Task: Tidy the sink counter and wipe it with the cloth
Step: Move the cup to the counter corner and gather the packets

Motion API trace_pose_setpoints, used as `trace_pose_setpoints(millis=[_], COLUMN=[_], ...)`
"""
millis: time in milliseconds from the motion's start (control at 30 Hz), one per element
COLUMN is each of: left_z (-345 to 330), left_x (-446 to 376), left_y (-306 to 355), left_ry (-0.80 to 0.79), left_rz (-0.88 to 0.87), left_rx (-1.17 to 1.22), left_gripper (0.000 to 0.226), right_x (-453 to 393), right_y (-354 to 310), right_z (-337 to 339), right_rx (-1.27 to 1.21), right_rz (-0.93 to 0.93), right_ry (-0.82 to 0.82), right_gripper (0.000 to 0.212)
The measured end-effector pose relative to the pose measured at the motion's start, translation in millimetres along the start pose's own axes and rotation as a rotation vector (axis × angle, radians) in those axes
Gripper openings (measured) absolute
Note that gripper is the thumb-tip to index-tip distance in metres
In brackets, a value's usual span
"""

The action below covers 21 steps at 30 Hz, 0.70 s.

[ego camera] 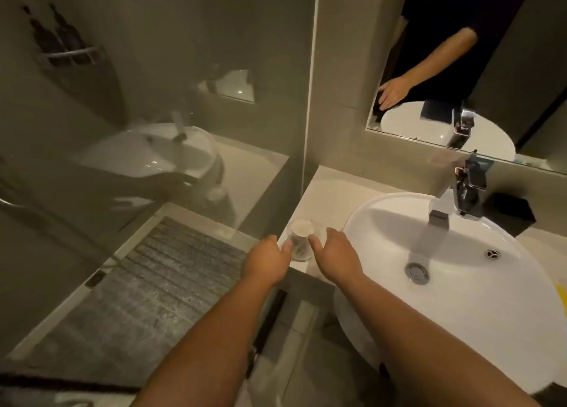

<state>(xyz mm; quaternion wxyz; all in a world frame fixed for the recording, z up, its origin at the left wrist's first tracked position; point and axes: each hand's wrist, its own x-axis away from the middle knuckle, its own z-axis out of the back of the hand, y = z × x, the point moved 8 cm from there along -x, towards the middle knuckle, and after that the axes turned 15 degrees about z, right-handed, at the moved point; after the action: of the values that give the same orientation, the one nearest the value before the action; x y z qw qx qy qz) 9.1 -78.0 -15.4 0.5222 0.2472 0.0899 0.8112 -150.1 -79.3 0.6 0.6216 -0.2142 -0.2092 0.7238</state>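
A clear drinking glass (300, 238) stands on the pale counter (329, 198), left of the white basin (460, 284) and close to the counter's front edge. My left hand (267, 261) touches the glass on its left side with the fingertips. My right hand (336, 254) touches it on the right side. Both hands cup the glass between them. No cloth is in view.
A chrome tap (463, 196) rises behind the basin, with a black box (511, 211) to its right. A glass shower screen (153, 130) borders the counter's left end. A mirror (460, 69) hangs above. Something yellow (562, 296) shows at the right edge.
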Motion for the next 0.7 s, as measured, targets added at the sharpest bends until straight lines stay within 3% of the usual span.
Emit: trace_pose_setpoints(millis=[200, 300, 367, 533, 700], left_z=[-21.5, -32.1, -37.5, -20.6, 20.4], left_x=[-44.2, -55.1, -55.9, -44.0, -13.2], left_y=[15.9, 26.0, 30.5, 51.0, 102.6], left_ry=[-0.084, -0.084, -0.069, -0.018, 0.018], left_rz=[0.114, 0.044, -0.006, -0.107, -0.271], left_rx=[0.141, 0.133, 0.103, 0.007, -0.004], left_gripper=[0.047, 0.044, 0.044, 0.042, 0.041], right_x=[-39.8, -53.0, -56.1, -57.3, -44.2], right_y=[19.9, 18.5, 17.1, 14.0, 6.1], right_z=[-25.1, -38.0, -41.3, -19.0, 58.4], right_rx=[-0.016, 0.076, 0.126, 0.142, 0.134], right_rz=[-0.171, -0.132, -0.106, -0.141, -0.154], right_ry=[-0.071, -0.224, -0.24, -0.15, 0.004], right_gripper=[0.048, 0.04, 0.033, 0.023, 0.021])
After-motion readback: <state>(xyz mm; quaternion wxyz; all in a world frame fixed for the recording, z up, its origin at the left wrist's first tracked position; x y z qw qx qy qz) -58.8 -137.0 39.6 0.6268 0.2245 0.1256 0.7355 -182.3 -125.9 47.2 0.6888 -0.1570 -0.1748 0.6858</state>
